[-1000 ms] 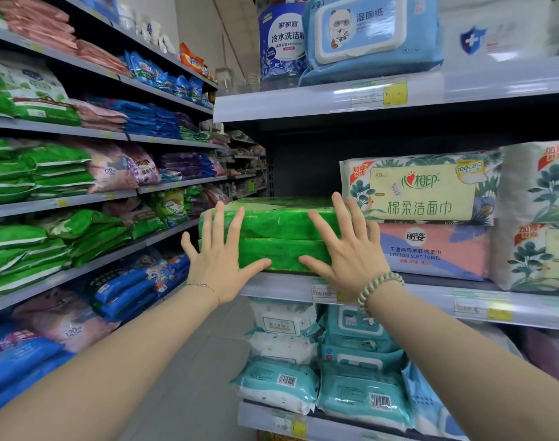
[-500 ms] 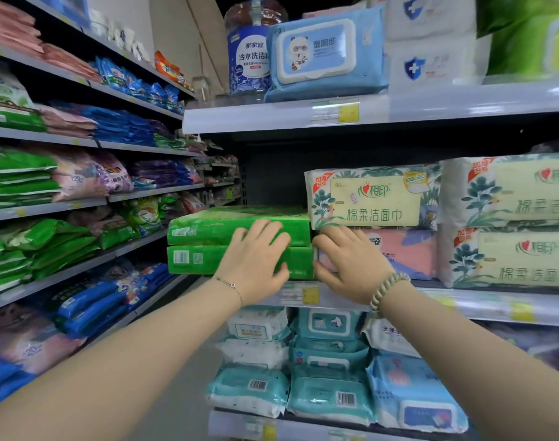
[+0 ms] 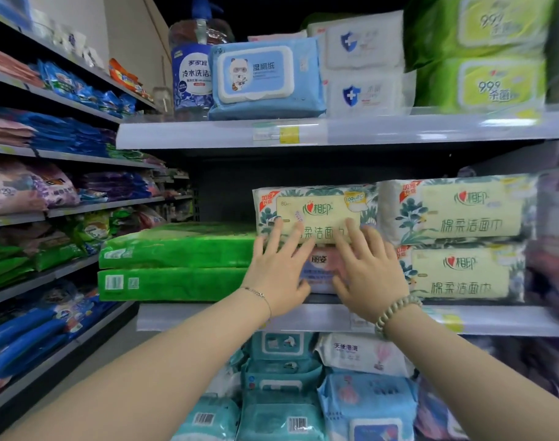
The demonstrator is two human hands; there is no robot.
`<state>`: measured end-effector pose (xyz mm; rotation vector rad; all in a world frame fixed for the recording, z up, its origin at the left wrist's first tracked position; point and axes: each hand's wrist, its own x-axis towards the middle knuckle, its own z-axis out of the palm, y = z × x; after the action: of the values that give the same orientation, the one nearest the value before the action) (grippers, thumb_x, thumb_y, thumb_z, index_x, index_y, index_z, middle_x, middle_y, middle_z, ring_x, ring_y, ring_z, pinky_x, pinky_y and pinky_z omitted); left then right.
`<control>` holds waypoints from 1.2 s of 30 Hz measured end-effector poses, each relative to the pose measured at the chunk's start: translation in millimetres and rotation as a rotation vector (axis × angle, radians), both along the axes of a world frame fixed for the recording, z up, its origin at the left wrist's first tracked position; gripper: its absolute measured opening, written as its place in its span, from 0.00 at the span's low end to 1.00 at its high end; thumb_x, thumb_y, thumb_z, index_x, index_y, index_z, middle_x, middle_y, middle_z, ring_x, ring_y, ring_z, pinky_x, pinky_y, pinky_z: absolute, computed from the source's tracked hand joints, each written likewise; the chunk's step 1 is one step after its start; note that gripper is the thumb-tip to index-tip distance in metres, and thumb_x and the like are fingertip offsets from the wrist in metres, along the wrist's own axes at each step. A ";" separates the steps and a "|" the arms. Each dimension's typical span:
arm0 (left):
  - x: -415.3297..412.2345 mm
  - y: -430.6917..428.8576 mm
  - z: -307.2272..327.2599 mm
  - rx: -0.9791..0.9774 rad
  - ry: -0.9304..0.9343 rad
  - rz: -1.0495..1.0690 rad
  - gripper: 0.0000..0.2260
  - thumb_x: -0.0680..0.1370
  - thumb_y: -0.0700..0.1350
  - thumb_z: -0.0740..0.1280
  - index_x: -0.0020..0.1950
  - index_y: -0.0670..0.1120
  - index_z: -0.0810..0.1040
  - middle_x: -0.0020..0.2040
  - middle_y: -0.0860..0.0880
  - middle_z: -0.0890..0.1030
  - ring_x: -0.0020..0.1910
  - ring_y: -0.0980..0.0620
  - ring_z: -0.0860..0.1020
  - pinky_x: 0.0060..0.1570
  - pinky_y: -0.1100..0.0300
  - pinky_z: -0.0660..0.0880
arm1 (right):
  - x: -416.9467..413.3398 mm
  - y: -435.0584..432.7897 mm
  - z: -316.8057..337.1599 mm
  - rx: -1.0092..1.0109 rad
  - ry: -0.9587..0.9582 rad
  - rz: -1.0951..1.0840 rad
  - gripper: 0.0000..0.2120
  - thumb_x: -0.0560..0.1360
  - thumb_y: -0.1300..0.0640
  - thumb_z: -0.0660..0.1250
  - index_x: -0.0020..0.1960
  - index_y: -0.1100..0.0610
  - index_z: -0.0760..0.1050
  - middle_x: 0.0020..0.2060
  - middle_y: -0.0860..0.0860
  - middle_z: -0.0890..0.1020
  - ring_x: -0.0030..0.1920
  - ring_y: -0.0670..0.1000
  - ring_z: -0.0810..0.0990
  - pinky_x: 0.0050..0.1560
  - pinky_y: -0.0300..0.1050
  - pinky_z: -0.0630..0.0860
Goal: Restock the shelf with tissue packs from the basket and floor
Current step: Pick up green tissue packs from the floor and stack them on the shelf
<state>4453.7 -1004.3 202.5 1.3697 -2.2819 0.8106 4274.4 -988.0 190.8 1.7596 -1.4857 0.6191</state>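
Two green tissue packs [image 3: 176,262] lie stacked at the left end of the middle shelf [image 3: 335,316], sticking out past its left end. Right of them, a floral cream pack [image 3: 316,211] sits on a pink-and-blue pack [image 3: 324,268]. My left hand [image 3: 278,272] lies flat with fingers spread across the green stack's right end and the front of these two packs. My right hand [image 3: 367,275] presses flat on the same two packs, fingers apart. Neither hand grips anything.
Two more floral packs [image 3: 462,243] are stacked to the right. The upper shelf [image 3: 303,132] carries a blue wipes pack [image 3: 259,81], a detergent bottle [image 3: 192,74], and white and green wipes. Teal and blue wipes [image 3: 281,393] fill the shelf below. A long aisle shelving unit [image 3: 49,186] runs along the left.
Both hands have slid right, off the front of the green stack and onto the floral and pink packs beside it. The view has shifted to the right.
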 end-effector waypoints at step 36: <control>-168.3 6.7 -17.1 0.259 0.645 -0.451 0.48 0.76 0.51 0.69 0.69 0.70 0.28 0.61 0.41 0.76 0.53 0.44 0.78 0.51 0.53 0.76 | -138.3 26.9 -20.3 0.042 -0.403 -0.212 0.50 0.63 0.22 0.57 0.72 0.35 0.30 0.73 0.53 0.29 0.73 0.69 0.45 0.65 0.68 0.61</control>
<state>4285.3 -997.6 185.5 0.9502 -2.0693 -0.0748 4136.1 -961.1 170.5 1.5381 -1.9408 0.8717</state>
